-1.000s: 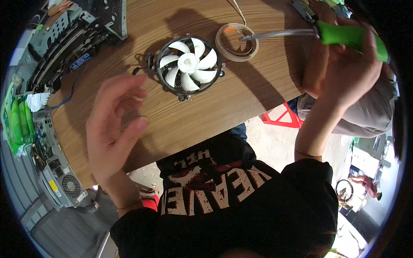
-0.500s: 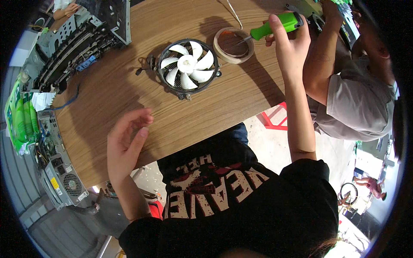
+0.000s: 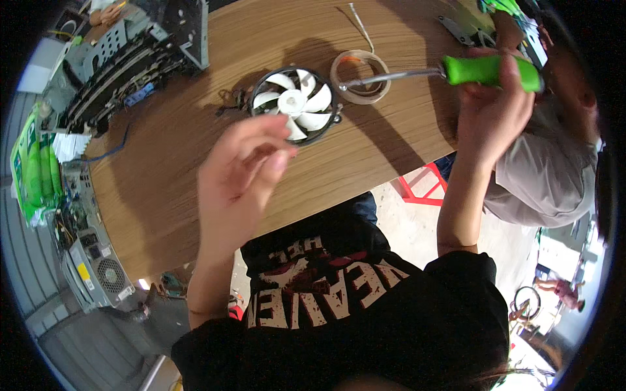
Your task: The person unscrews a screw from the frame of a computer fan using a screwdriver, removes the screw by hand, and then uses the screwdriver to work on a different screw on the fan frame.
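My right hand (image 3: 493, 124), raised above the table's right side, is closed around the green handle of a screwdriver (image 3: 464, 69). The screwdriver's metal shaft points left, its tip appearing over a roll of tape (image 3: 360, 100); a tiny blob shows at the tip, too small to name. A round computer fan (image 3: 291, 102) with white blades and a black frame lies flat beside the tape. My left hand (image 3: 236, 171) hovers at the fan's near edge, overlapping it in view. Its fingers are curved, the thumb stands apart, and nothing is between them.
An opened metal computer case (image 3: 111, 55) stands at the far left. Below it are green packaging (image 3: 40, 173) and a power supply (image 3: 104, 274) by the table's left edge. A white cord (image 3: 362, 27) lies behind the tape. A co-worker in a grey sleeve (image 3: 538, 173) sits close on the right.
My right hand has moved right with the screwdriver, whose shaft now lies nearly level. My left hand has risen and shifted right to the fan. The view has shifted slightly.
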The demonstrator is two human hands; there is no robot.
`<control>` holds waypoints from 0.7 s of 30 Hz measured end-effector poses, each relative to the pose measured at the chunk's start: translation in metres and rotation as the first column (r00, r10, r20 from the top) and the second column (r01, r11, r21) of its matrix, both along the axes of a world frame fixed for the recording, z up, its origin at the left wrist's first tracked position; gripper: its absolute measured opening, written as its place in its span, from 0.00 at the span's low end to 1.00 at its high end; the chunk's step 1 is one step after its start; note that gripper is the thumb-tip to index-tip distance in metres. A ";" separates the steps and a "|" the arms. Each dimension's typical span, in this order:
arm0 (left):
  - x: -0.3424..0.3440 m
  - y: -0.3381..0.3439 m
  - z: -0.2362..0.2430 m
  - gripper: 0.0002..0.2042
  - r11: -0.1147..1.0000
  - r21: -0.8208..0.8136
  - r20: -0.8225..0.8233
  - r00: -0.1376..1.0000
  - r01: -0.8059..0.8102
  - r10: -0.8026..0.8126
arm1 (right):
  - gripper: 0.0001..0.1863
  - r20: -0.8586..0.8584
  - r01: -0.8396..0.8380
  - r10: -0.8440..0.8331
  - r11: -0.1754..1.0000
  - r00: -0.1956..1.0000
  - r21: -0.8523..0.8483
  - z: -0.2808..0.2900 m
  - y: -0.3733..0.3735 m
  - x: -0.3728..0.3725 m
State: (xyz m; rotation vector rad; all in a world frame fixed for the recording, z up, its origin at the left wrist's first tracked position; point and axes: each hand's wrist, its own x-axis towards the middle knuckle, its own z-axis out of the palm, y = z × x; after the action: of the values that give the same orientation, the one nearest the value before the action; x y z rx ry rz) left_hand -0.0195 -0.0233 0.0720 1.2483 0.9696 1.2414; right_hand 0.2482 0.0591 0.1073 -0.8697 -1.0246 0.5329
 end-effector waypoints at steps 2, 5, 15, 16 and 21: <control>0.014 0.000 0.003 0.18 0.999 -0.048 0.052 0.999 0.011 -0.009 | 0.13 0.004 0.022 -0.022 0.998 1.000 -0.063 0.006 -0.011 -0.003; 0.022 0.001 0.004 0.21 0.980 -0.130 0.273 0.956 0.150 -0.110 | 0.16 -0.189 -0.320 0.322 0.947 0.928 0.040 0.010 -0.024 -0.007; 0.011 -0.010 -0.018 0.12 0.944 -0.216 0.690 0.723 0.250 -0.034 | 0.19 -0.250 -0.327 0.307 0.944 0.918 -0.042 -0.002 -0.035 -0.024; 0.009 -0.011 -0.019 0.11 0.951 -0.203 0.689 0.724 0.233 -0.031 | 0.19 -0.248 -0.310 0.290 0.950 0.924 -0.045 -0.002 -0.035 -0.025; 0.001 -0.014 -0.018 0.12 0.956 -0.174 0.651 0.756 0.236 -0.068 | 0.19 -0.265 -0.209 0.187 0.976 0.946 -0.058 0.002 -0.039 -0.030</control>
State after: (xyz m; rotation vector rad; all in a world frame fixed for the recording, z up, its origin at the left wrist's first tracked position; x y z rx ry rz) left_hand -0.0188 -0.0373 0.0544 0.6067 0.4771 1.2443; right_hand 0.2185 0.0200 0.1094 -0.7524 -0.8584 0.8434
